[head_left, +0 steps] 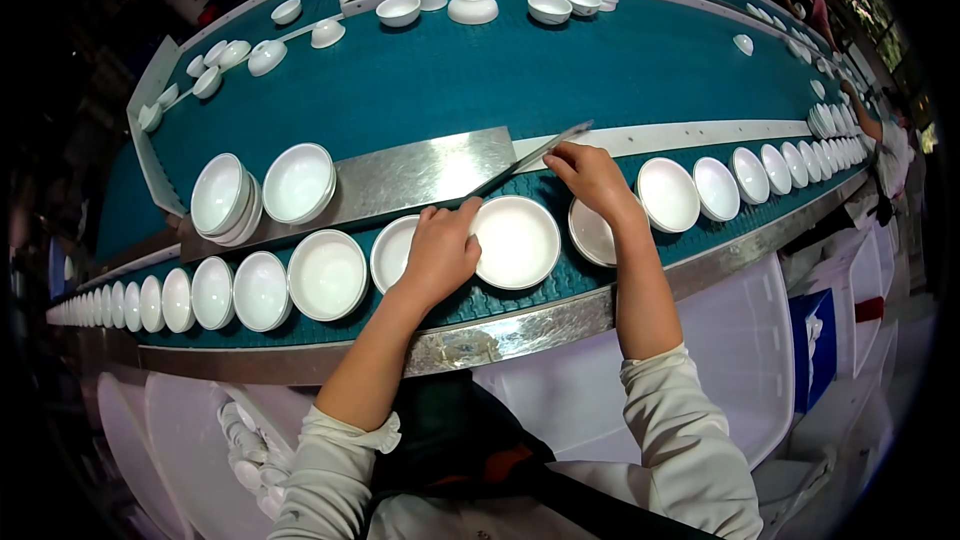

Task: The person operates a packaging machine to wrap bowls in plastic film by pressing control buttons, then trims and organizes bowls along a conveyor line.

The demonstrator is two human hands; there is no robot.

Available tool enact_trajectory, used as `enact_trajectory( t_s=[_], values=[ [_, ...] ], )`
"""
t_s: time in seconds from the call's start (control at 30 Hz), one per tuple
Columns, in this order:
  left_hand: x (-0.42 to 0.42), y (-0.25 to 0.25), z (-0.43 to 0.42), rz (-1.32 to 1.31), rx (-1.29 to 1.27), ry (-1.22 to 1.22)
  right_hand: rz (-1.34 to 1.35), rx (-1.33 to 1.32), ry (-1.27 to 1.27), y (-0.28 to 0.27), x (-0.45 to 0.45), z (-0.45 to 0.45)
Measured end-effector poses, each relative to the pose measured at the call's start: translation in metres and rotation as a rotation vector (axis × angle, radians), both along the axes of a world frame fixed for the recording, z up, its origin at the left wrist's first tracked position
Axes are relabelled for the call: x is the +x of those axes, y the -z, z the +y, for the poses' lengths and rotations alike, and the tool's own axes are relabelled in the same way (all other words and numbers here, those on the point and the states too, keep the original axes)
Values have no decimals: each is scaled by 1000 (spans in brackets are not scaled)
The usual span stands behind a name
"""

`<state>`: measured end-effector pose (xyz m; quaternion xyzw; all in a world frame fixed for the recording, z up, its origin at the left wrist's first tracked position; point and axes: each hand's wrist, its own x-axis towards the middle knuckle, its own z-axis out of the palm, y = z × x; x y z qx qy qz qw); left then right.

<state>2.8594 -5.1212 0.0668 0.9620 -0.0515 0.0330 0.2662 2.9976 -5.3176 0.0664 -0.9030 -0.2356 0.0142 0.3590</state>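
Note:
White bowls stand in a row on the near green belt. My left hand (440,255) is closed, fingers curled, between one bowl (392,252) and the white bowl (518,243) on its right. Its thumb is at that right bowl's rim, and its index finger is near the lower end of a thin dark metal strip (515,172). What lies inside the left fingers is hidden. My right hand (595,183) pinches near the strip's upper end, with the strip slanting up to the right. Below the right wrist sits another bowl (590,235), partly covered by the forearm.
Stacked bowls (222,195) and another stack (299,183) stand by a flat steel plate (425,172). Beyond, a wide green belt (420,80) carries scattered bowls. A steel edge (500,340) runs along the front, above white tubs (740,340). Another person (890,155) works at far right.

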Motion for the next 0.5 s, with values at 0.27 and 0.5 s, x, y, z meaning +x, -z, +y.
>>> enact_trajectory(
  t_s=[0.27,0.5],
  values=[
    [25,-8,-29,-338,-147,-148,248,-6,-90,-10,20,-44],
    [42,-8,-66,-361,-165,-89,268,-31,-362,-7,26,-71]
  ],
)
